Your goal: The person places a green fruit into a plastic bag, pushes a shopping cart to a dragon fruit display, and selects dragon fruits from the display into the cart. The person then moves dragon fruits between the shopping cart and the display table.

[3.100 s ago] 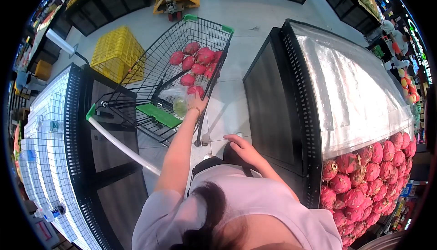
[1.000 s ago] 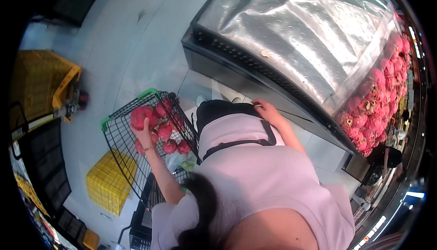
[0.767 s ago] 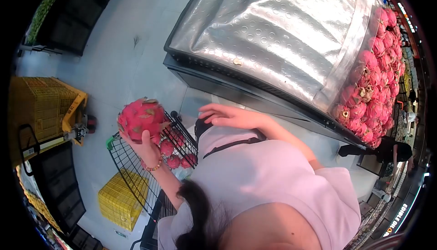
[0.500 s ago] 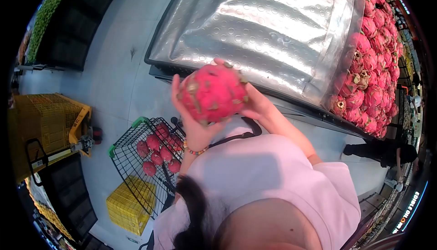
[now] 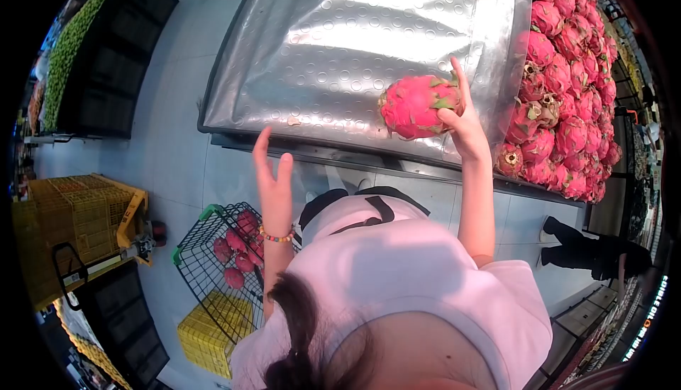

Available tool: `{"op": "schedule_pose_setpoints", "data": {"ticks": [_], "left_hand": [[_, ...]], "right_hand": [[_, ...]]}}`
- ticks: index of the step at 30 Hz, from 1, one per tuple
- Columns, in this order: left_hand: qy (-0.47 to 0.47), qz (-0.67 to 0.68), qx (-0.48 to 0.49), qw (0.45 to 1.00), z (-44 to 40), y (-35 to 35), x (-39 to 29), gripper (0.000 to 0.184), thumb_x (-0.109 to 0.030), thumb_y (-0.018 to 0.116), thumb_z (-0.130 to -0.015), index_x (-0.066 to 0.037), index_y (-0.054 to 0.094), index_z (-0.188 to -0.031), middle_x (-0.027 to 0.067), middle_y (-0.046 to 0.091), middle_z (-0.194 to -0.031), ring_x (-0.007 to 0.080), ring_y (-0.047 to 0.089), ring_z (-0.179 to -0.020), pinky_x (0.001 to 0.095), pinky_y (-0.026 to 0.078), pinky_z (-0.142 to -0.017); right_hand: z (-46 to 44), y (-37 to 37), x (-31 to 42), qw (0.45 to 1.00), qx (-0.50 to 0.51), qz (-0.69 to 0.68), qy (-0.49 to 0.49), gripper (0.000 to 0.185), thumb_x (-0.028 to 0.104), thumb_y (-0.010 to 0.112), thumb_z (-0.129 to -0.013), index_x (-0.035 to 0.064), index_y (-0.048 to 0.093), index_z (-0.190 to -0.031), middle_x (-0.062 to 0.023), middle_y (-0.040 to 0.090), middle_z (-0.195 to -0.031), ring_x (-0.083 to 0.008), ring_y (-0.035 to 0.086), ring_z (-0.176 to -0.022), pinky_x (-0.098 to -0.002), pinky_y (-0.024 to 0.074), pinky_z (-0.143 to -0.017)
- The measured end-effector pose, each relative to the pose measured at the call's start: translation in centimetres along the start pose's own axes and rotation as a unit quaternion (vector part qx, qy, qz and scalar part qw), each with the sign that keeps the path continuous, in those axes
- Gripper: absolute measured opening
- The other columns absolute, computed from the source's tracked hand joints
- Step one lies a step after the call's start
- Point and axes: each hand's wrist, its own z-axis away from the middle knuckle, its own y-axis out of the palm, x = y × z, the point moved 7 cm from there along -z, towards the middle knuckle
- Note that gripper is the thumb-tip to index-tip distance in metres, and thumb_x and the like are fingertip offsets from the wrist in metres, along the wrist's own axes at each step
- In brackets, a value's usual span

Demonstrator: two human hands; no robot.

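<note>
A large pink dragon fruit (image 5: 418, 107) is gripped in my right hand (image 5: 464, 117), over the silver covered display (image 5: 340, 56). My left hand (image 5: 275, 180), with a beaded bracelet at its wrist, is raised with its fingers apart and nothing in it. Below and left of it is the wire shopping cart (image 5: 201, 251), with several dragon fruits (image 5: 235, 277) inside. To the right of my right hand, a pile of dragon fruits (image 5: 571, 92) covers the end of the display.
A yellow crate (image 5: 216, 330) stands on the floor beside the cart. At the left are a pallet jack (image 5: 135, 227) with a large crate and a dark stand (image 5: 113, 56) of green produce. A person in dark clothes (image 5: 599, 254) is at the right.
The dragon fruit has come out of the cart, passed from my left hand to my right and moved rightward over the display. My left hand has let go and opened. The view has turned.
</note>
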Motion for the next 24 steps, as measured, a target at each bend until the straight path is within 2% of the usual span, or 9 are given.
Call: {"op": "schedule_pose_setpoints", "data": {"ticks": [2, 4, 6, 9, 16, 18, 19, 23, 24], "left_hand": [[-0.007, -0.006, -0.027, 1.0, 0.3, -1.3, 0.1, 0.049, -0.017, 0.047, -0.088, -0.008, 0.035, -0.135, 0.0088, 0.033, -0.14, 0.0239, 0.023, -0.133, 0.0439, 0.014, -0.109], [-0.01, -0.005, -0.059, 0.998, 1.0, -2.4, 0.1, 0.048, -0.017, 0.045, -0.089, -0.007, 0.035, -0.135, 0.0098, 0.032, -0.141, 0.0247, 0.022, -0.135, 0.0409, 0.016, -0.108], [-0.02, -0.008, -0.083, 0.996, 1.6, -3.4, 0.9, 0.048, -0.016, 0.045, -0.089, -0.006, 0.035, -0.135, 0.0104, 0.033, -0.14, 0.0255, 0.023, -0.134, 0.0391, 0.018, -0.108], [-0.034, -0.011, -0.117, 0.992, 2.5, -4.2, 1.2, 0.046, -0.015, 0.045, -0.089, -0.004, 0.037, -0.134, 0.0114, 0.035, -0.139, 0.0265, 0.026, -0.133, 0.0371, 0.02, -0.108], [-0.043, -0.017, -0.155, 0.987, 3.5, -4.9, 2.2, 0.044, -0.014, 0.044, -0.089, -0.004, 0.04, -0.132, 0.0123, 0.038, -0.137, 0.0261, 0.03, -0.13, 0.0364, 0.021, -0.107], [-0.047, -0.019, -0.168, 0.984, 3.7, -5.6, 2.7, 0.044, -0.014, 0.045, -0.089, -0.004, 0.04, -0.132, 0.0126, 0.038, -0.137, 0.0262, 0.03, -0.131, 0.037, 0.022, -0.107], [-0.05, -0.021, -0.182, 0.982, 3.7, -6.3, 2.9, 0.044, -0.014, 0.045, -0.089, -0.004, 0.04, -0.132, 0.0127, 0.037, -0.137, 0.0261, 0.029, -0.131, 0.0376, 0.022, -0.106], [-0.041, -0.04, -0.273, 0.96, 4.8, -11.0, 4.8, 0.042, -0.012, 0.047, -0.089, -0.005, 0.041, -0.13, 0.0135, 0.037, -0.137, 0.0259, 0.028, -0.131, 0.0387, 0.025, -0.105], [-0.04, -0.036, -0.308, 0.95, 5.2, -12.6, 5.6, 0.039, -0.009, 0.048, -0.088, -0.003, 0.043, -0.127, 0.0143, 0.04, -0.134, 0.0256, 0.032, -0.128, 0.0381, 0.027, -0.104]], "right_hand": [[-0.1, -1.3, -0.3, 0.995, -0.028, 0.089, 0.028, 0.105, 0.012, 0.078, -0.062, 0.015, 0.013, -0.144, -0.0152, 0.047, -0.124, -0.0253, 0.05, -0.111, -0.0344, 0.0409, -0.095], [-0.4, -1.7, -1.3, 0.972, -0.02, 0.229, 0.044, 0.106, 0.013, 0.079, -0.06, 0.0154, 0.014, -0.144, -0.0173, 0.049, -0.122, -0.0274, 0.052, -0.109, -0.036, 0.042, -0.094], [-0.5, -1.4, -2.2, 0.92, -0.01, 0.389, 0.053, 0.109, 0.018, 0.08, -0.057, 0.0154, 0.015, -0.144, -0.0201, 0.054, -0.116, -0.0314, 0.056, -0.104, -0.0379, 0.0434, -0.092], [-0.7, -0.4, -4.1, 0.878, 0.048, 0.464, 0.106, 0.108, 0.021, 0.08, -0.056, 0.0167, 0.017, -0.143, -0.0203, 0.056, -0.116, -0.0324, 0.056, -0.105, -0.037, 0.0438, -0.09], [-1.1, 1.5, -3.1, 0.849, 0.125, 0.507, 0.075, 0.105, 0.022, 0.078, -0.057, 0.0175, 0.018, -0.143, -0.0219, 0.051, -0.122, -0.0334, 0.053, -0.11, -0.0363, 0.043, -0.091], [-1.1, 1.7, -3.2, 0.843, 0.129, 0.516, 0.077, 0.102, 0.017, 0.077, -0.059, 0.0162, 0.019, -0.143, -0.021, 0.049, -0.125, -0.0324, 0.051, -0.113, -0.0372, 0.0409, -0.094], [-1.1, 1.9, -3.3, 0.841, 0.133, 0.519, 0.077, 0.101, 0.014, 0.077, -0.06, 0.0156, 0.019, -0.143, -0.0205, 0.048, -0.127, -0.0319, 0.05, -0.115, -0.0376, 0.0398, -0.096], [-0.8, 1.3, -3.8, 0.868, 0.11, 0.483, 0.046, 0.098, 0.017, 0.076, -0.063, 0.0126, 0.019, -0.142, -0.0212, 0.04, -0.133, -0.0334, 0.045, -0.119, -0.0375, 0.0389, -0.098], [-0.7, 1.7, -3.6, 0.866, 0.11, 0.488, 0.031, 0.097, 0.016, 0.076, -0.064, 0.0121, 0.019, -0.142, -0.0211, 0.038, -0.133, -0.0336, 0.044, -0.12, -0.0378, 0.0383, -0.098]]}}
